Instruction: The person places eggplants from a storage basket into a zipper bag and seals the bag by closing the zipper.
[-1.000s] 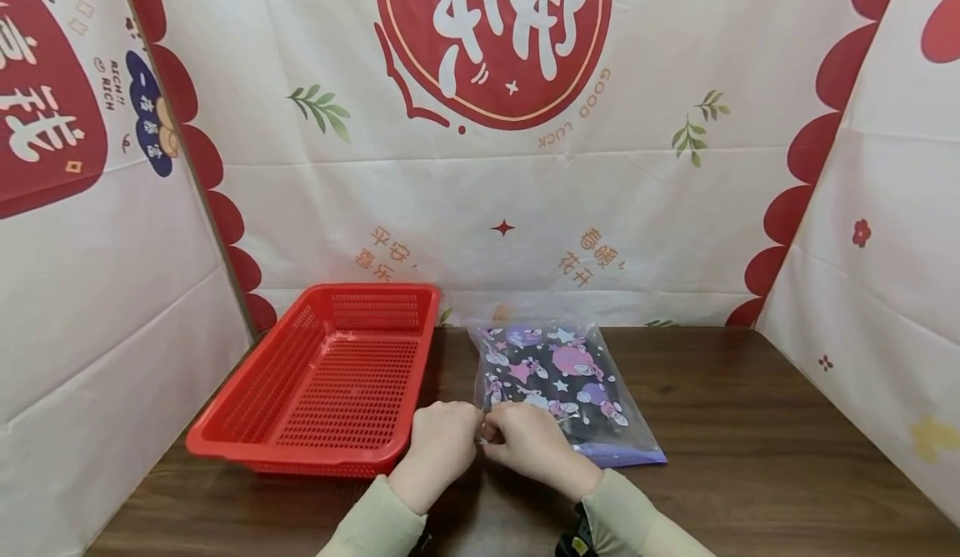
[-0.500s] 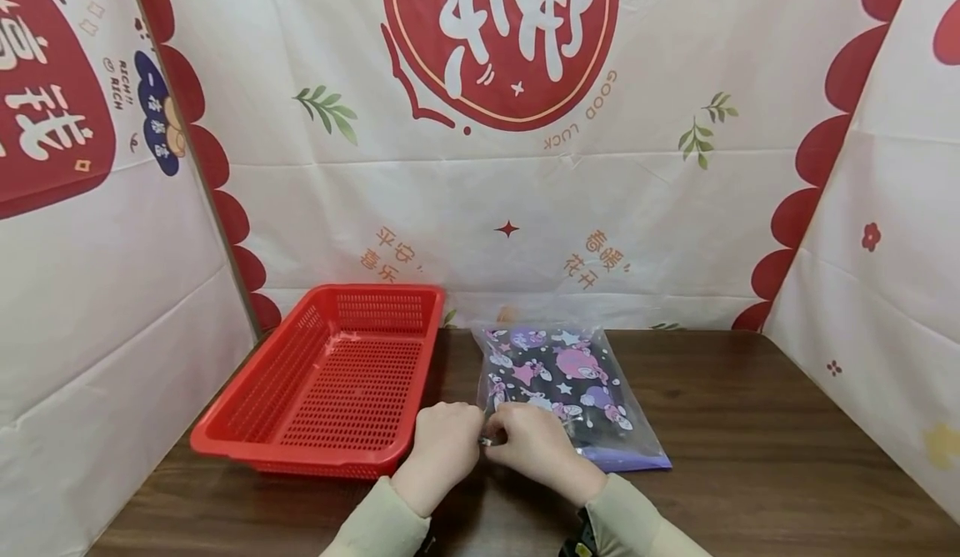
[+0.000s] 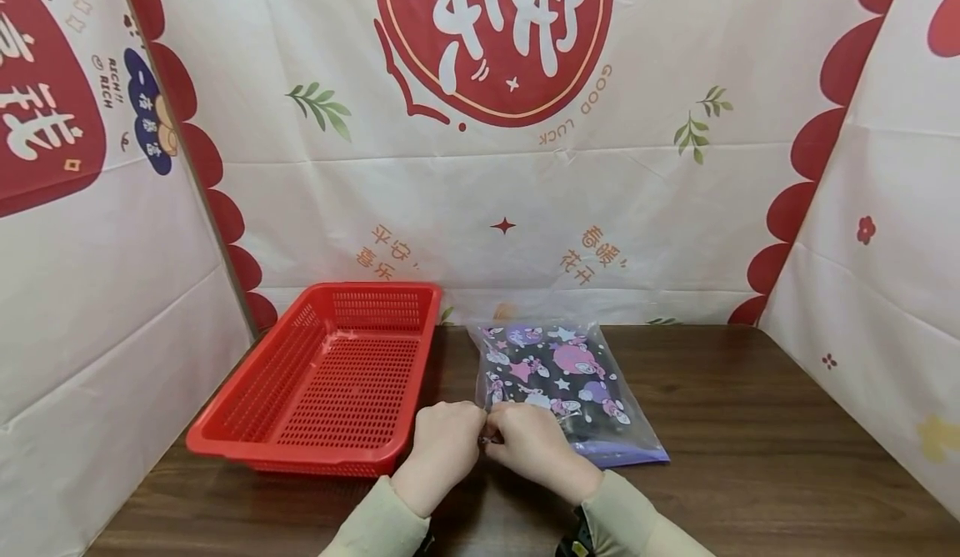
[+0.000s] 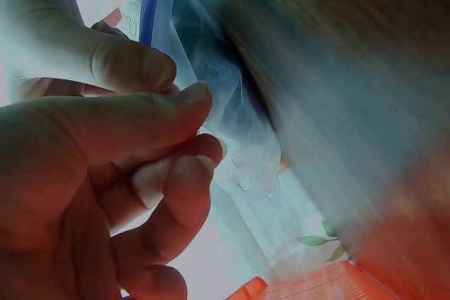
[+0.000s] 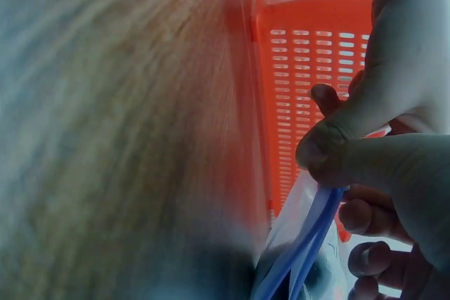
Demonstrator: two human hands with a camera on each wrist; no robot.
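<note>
A clear zip bag (image 3: 558, 365) with a dark panel of pink and purple cartoon figures lies flat, right of the basket. Its blue-purple zip strip (image 3: 626, 455) faces the near side. At its near left corner, my left hand (image 3: 447, 440) and right hand (image 3: 532, 444) meet, fingertips together. Both pinch the bag's edge between thumb and fingers. In the right wrist view, two blue zip lines (image 5: 302, 251) run from the fingertips with a dark gap between them. The pinched corner itself is mostly hidden by fingers.
A red plastic basket (image 3: 408, 373) with slotted walls stands just left of my left hand. Both rest on a dark wooden table (image 3: 720, 424). Printed white cloth (image 3: 480, 198) closes off the back and both sides.
The head view shifts slightly. Both hands stay at the bag's near left corner, their fingertips moving only a little.
</note>
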